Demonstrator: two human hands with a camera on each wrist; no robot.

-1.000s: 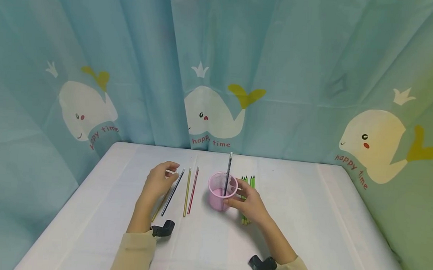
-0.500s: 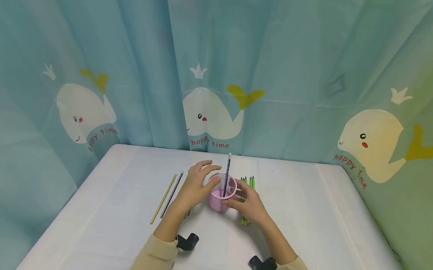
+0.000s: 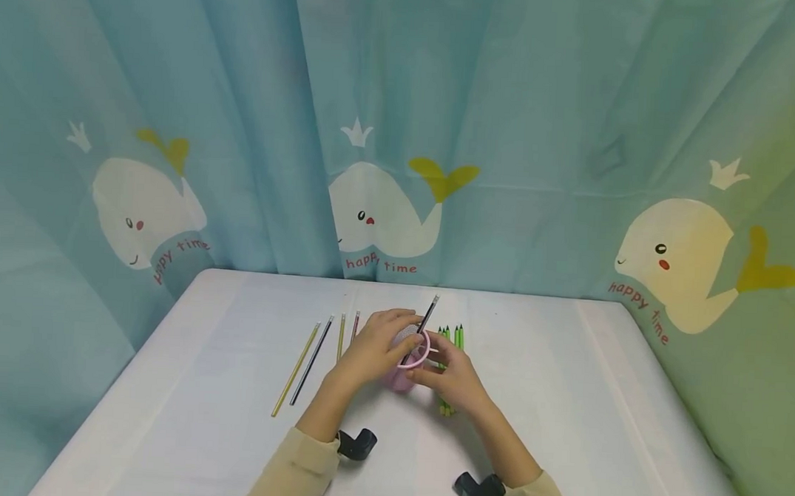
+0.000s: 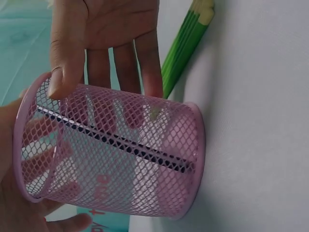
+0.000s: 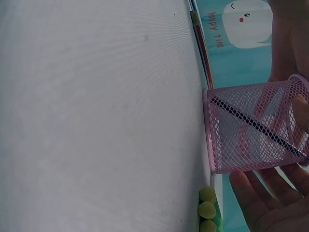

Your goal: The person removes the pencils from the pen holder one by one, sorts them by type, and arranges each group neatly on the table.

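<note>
A pink mesh pencil holder (image 3: 401, 383) stands upright between my two hands on the white table. One black pencil (image 3: 429, 313) leans inside it, its top sticking out past the rim; the left wrist view shows its lower end at the base through the mesh (image 4: 130, 150). My left hand (image 3: 374, 348) grips the holder's left side at the rim, thumb near the front, fingers on the far side. From the right, my right hand (image 3: 457, 376) holds the holder, with its thumb in front and fingers reaching behind. Beside the right hand lie several green pencils (image 4: 186, 50).
Left of the holder lie a gold pencil (image 3: 296, 369), a dark pencil (image 3: 312, 360), another gold pencil (image 3: 341, 339) and a red pencil (image 3: 356, 323), the last two partly covered by my left hand. A whale-print curtain (image 3: 542, 136) hangs behind the table.
My left hand has moved right from beside the loose pencils to the holder and taken hold of it. The black pencil now leans further right. The right hand keeps its hold.
</note>
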